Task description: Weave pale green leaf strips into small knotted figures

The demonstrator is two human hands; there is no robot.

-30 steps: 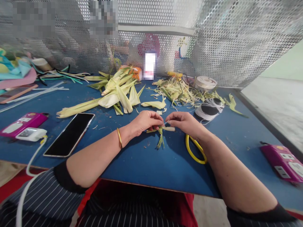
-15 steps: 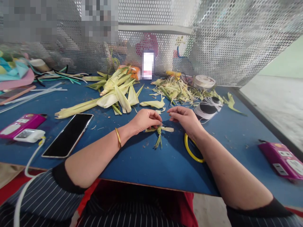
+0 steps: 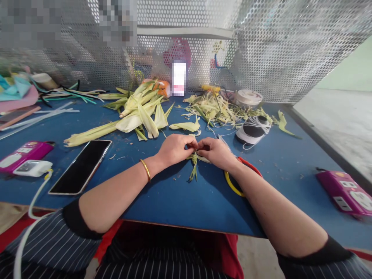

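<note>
Green, knotted husk bundle (tail splayed thin); left hand pinches its top; right hand, fingertips closed alongside, hold hidden.

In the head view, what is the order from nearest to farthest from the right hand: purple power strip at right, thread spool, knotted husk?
1. Knotted husk, at the right hand
2. Thread spool, ahead and right
3. Purple power strip, far right

A dark-screened phone lies near a white charger and magenta power strip.
</note>
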